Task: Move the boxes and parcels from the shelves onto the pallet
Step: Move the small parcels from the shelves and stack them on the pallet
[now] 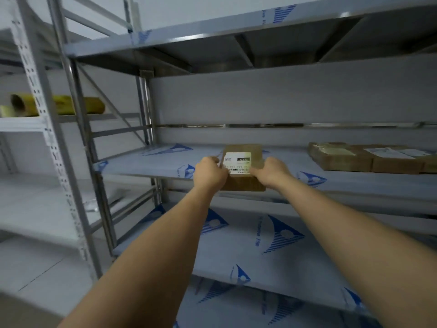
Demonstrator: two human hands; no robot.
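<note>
We are standing in front of a grey metal shelf [146, 162] covered with white protective film with blue logos, and we are reaching with both arms to its middle level. Our left hand [210, 172] is gripping the left side of a small flat brown cardboard box with a white barcode label [243, 162], and our right hand [269, 172] is gripping its right side, so the two hands are clamped on the box from both sides. The box is sitting at the front edge of the shelf, and its near part is already hanging a little over the edge.

For doing this step well, we think it is best to keep the pressure equal on both sides and to pull the box straight toward us, keeping it level, so it is not slipping out. The film looks smooth, so the box will probably slide easily.

Further right on the same level, well apart from our hands, more flat brown cardboard parcels [369, 158] are lying side by side. A yellowish roll [78, 105] is lying on the neighbouring rack to the left. The pallet is not in view.
</note>
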